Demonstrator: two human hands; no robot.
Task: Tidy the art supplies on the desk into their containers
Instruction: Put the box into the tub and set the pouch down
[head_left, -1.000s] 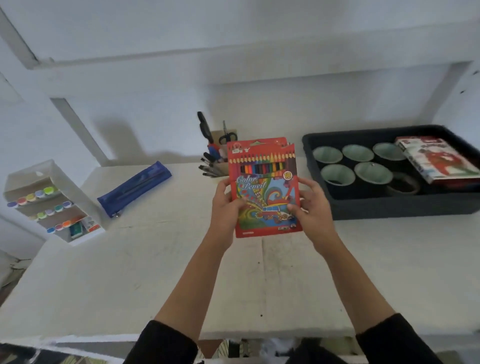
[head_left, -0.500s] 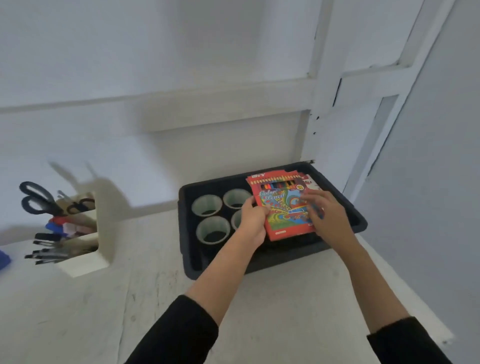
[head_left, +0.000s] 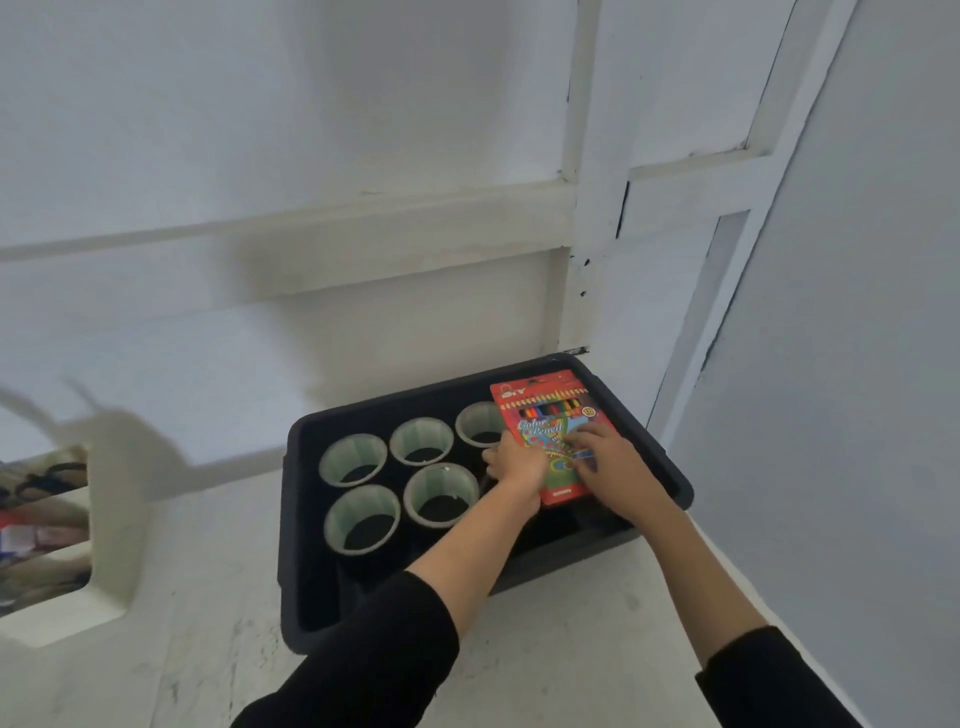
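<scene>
- The worktop (head_left: 208, 649) is pale and runs into a wall corner at its far right, which is where the storage stands.
- A black tray (head_left: 287, 545) sits on the worktop's right end, pushed back near the wall. It seems to serve as the container for flat and loose supplies.
- A white organiser (head_left: 111, 545) stands at the worktop's left edge, blurred, its contents unreadable.
- The colour pencil box (head_left: 545, 410) is the thing being tidied. It lies face up over the tray's right side, its top reaching the back right corner. That side is free of rings, so a flat box probably fits there. I cannot tell whether it already rests on anything.
- Five pale green rings (head_left: 441, 480) fill the tray's left and middle, standing open side up and close together, which leaves the right side spare.
- The right hand (head_left: 613, 462) lays its fingers stretched across the cover, apparently pressing the box down and steadying it.
- The left hand (head_left: 519, 462) has its fingers wrapped round the box's left edge, likely guiding it clear of the nearest ring.
</scene>
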